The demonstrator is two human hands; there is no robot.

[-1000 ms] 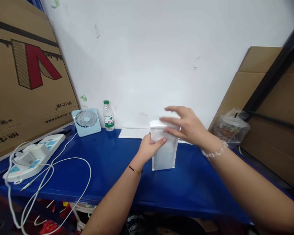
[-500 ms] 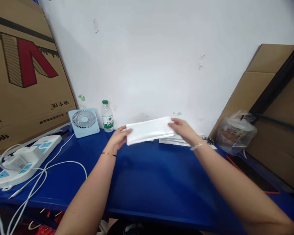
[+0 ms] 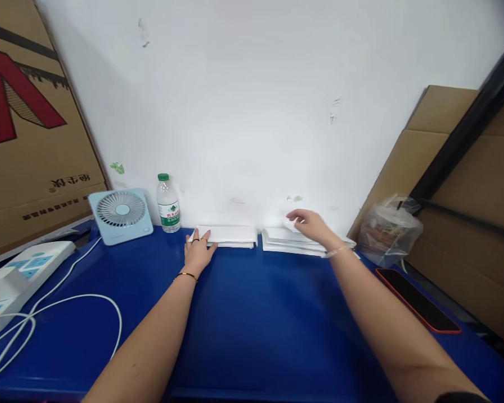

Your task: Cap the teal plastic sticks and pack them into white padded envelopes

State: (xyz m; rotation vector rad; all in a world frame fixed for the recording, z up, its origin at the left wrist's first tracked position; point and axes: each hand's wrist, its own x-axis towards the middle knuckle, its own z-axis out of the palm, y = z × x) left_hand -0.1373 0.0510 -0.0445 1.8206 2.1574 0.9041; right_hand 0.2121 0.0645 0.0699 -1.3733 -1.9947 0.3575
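A white padded envelope [image 3: 231, 235] lies flat on the blue table [image 3: 252, 319] against the white wall. My left hand [image 3: 198, 253] rests with fingers stretched out on its left end. To its right is a stack of white envelopes [image 3: 292, 242]. My right hand [image 3: 313, 225] is on top of that stack, fingers curled at the topmost one; whether it grips it I cannot tell.
A small light-blue fan [image 3: 121, 215] and a water bottle [image 3: 168, 204] stand at the back left. A white power strip with cables [image 3: 17, 274] lies far left. A clear plastic bag [image 3: 388, 229] and a dark phone [image 3: 418, 299] sit at right, with cardboard on both sides.
The envelope, first held upright, was turned flat, carried to the wall and laid down left of the stack. My right hand let go of it and moved onto the stack.
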